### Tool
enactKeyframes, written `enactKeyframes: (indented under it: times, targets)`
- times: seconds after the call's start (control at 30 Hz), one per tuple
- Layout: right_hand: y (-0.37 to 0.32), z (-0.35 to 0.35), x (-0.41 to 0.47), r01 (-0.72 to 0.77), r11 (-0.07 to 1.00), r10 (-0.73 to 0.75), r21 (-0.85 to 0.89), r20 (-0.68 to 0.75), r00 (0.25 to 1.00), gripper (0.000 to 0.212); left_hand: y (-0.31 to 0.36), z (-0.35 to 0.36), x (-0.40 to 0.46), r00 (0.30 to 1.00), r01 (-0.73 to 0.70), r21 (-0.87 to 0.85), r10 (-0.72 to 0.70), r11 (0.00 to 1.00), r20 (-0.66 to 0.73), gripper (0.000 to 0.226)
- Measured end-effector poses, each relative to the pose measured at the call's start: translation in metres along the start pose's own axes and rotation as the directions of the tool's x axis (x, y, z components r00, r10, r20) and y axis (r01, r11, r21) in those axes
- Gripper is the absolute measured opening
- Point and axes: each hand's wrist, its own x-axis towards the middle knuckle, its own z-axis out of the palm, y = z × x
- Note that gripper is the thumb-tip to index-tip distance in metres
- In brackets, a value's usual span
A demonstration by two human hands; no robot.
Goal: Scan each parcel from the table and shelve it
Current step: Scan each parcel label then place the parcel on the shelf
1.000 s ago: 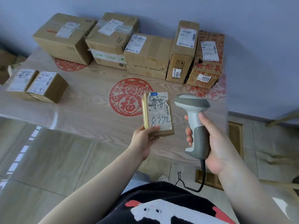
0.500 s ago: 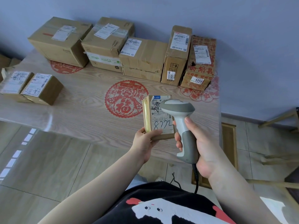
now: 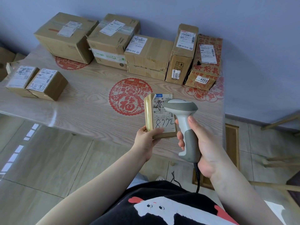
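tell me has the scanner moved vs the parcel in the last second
Yes. The scanner in the right hand has swung left, so its head now overlaps the label of the small parcel in the left hand.

The small parcel [image 3: 159,116] in my left hand [image 3: 146,140] reads handwritten "8772". At one o'clock, tall box [image 3: 182,54] sticker reads "6085"; red-printed box [image 3: 205,62] sticker reads "4068". Table [image 3: 90,101] emblem reads "福".

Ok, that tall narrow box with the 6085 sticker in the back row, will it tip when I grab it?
Probably tippy: the 6085 box stands on a small end, taller than wide. Its neighbours, the flat box and the red-printed box, look close enough to brace it. Its creased cardboard may give, so grip low with both hands.
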Motion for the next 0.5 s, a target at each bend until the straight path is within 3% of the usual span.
enactKeyframes:
  times: [0.07, 0.23, 0.33, 0.43, 0.5]
  targets:
    - [0.001, 0.001, 0.0, -0.006, 1.0, 0.006, -0.01, 0.0, 1.0, 0.057, -0.001, -0.003, 0.0, 1.0, 0.003, 0.041, -0.002, 0.999, -0.023, 0.052]
    - [0.005, 0.002, 0.003, -0.002, 0.999, 0.002, -0.052, 0.001, 1.0, 0.059, 0.002, -0.012, -0.006, 0.997, -0.013, 0.09, 0.02, 0.996, -0.076, 0.08]
    - [0.007, 0.005, 0.007, -0.012, 0.998, 0.013, -0.063, 0.01, 1.0, 0.055, 0.008, -0.025, -0.015, 0.992, -0.029, 0.099, 0.041, 0.995, -0.117, 0.064]
    - [0.011, 0.013, 0.017, -0.056, 0.994, 0.062, -0.095, 0.053, 0.997, 0.052, 0.011, -0.05, -0.024, 0.976, -0.05, 0.101, 0.07, 0.994, -0.205, 0.063]
    - [0.017, 0.023, 0.023, -0.099, 0.985, 0.112, -0.14, 0.089, 0.99, 0.051, 0.012, -0.072, -0.031, 0.955, -0.053, 0.079, 0.074, 0.995, -0.288, 0.04]
